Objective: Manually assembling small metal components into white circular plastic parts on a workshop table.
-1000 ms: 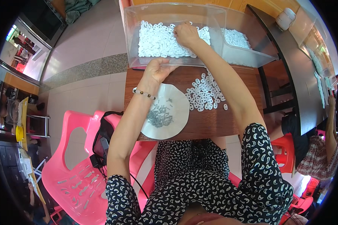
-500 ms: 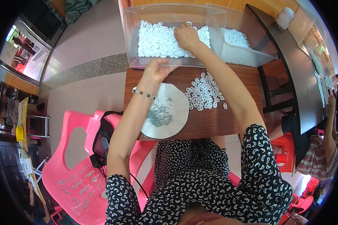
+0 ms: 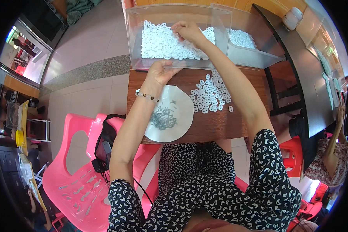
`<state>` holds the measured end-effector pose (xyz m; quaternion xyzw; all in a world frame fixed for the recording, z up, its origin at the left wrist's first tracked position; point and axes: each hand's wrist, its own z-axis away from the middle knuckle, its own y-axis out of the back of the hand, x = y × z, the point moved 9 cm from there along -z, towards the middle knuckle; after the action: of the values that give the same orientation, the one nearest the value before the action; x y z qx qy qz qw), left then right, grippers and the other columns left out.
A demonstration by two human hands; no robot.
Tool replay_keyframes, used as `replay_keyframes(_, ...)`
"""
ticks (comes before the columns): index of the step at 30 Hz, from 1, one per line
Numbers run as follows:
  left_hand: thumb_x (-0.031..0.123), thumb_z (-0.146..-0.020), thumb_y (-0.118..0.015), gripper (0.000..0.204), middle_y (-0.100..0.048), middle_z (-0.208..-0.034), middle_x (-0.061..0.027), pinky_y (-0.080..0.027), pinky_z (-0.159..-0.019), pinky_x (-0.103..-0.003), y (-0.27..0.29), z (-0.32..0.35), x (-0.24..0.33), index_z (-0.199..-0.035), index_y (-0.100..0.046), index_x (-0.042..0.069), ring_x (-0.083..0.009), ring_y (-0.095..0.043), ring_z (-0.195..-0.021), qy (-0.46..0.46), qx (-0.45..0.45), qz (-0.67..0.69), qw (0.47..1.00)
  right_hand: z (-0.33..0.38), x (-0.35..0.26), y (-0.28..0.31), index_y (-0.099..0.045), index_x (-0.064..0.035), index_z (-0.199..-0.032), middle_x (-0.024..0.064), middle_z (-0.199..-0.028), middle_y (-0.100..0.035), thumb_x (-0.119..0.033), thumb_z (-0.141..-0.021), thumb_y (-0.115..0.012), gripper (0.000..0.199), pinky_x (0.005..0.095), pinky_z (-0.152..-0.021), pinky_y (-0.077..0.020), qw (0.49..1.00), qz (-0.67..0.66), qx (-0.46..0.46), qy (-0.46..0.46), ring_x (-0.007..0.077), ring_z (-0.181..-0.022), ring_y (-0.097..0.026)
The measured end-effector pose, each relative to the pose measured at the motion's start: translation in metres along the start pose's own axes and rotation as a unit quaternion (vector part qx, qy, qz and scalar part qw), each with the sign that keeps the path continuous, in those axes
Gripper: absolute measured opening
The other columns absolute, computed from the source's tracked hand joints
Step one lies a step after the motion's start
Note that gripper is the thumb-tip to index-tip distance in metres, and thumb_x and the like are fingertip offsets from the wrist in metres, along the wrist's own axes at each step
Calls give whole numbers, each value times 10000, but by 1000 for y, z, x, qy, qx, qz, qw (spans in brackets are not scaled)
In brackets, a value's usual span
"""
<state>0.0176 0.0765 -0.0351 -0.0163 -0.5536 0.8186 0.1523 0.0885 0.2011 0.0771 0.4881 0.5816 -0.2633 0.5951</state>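
A clear plastic bin (image 3: 133,48) stands at the table's far side, holding a broad bed of small white oval pieces with holes (image 3: 156,43). My left hand (image 3: 159,73), with a beaded bracelet at the wrist, grips the lower part of its near wall. Above the white pieces inside is my right hand (image 3: 190,32), its fingers loosely bent and apart; no piece shows clearly between them. A white wavy-edged plate (image 3: 183,100) sits below my left hand, carrying small grey metal pins (image 3: 164,119). Beneath my right forearm, a loose pile of the same white ovals (image 3: 210,94) lies on the table.
A second clear bin (image 3: 255,58) with more white pieces adjoins the first on the right. The brown wooden table (image 3: 208,129) ends just before my lap. A pink chair (image 3: 71,174) with a black bag (image 3: 104,141) is at the left; a dark table (image 3: 294,65) stands right.
My right hand has lifted from among the white pieces and shifted left inside the bin. My left hand stays at the bin's near wall.
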Motion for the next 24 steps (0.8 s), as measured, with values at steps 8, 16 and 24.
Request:
replay_keyframes(8, -126, -831, -374, 420, -331, -1305, -326, -305, -1071, -565, -19, 11, -7, -1236, -272, -172, -483, -353, -1232, 2, -49, -39, 998, 30, -35, -97, -652, -98, -960, 149, -930, -617, -346, -764, -661, 316, 420, -775, -477, 856, 427, -87, 277, 331, -951, -558)
replay_keyframes(16, -109, -836, -350, 404, -303, -1327, -349, -299, -1069, -575, -4, 4, -5, -1218, -259, -200, -485, -335, -1243, 11, 5, -16, 1000, 28, -39, -47, -665, -34, -766, 174, -829, -626, -127, -661, -589, 160, 445, -753, -488, 769, 538, -68, 338, 355, -862, -583)
replay_keyframes(24, -113, -832, -351, 400, -310, -1323, -345, -305, -1058, -592, -4, 4, -4, -1211, -253, -193, -488, -338, -1240, -10, 4, -31, 999, 23, -36, 25, -690, -74, -741, 159, -692, -639, -188, -716, -600, 147, 438, -673, -495, 794, 562, 25, 229, 336, -719, -620)
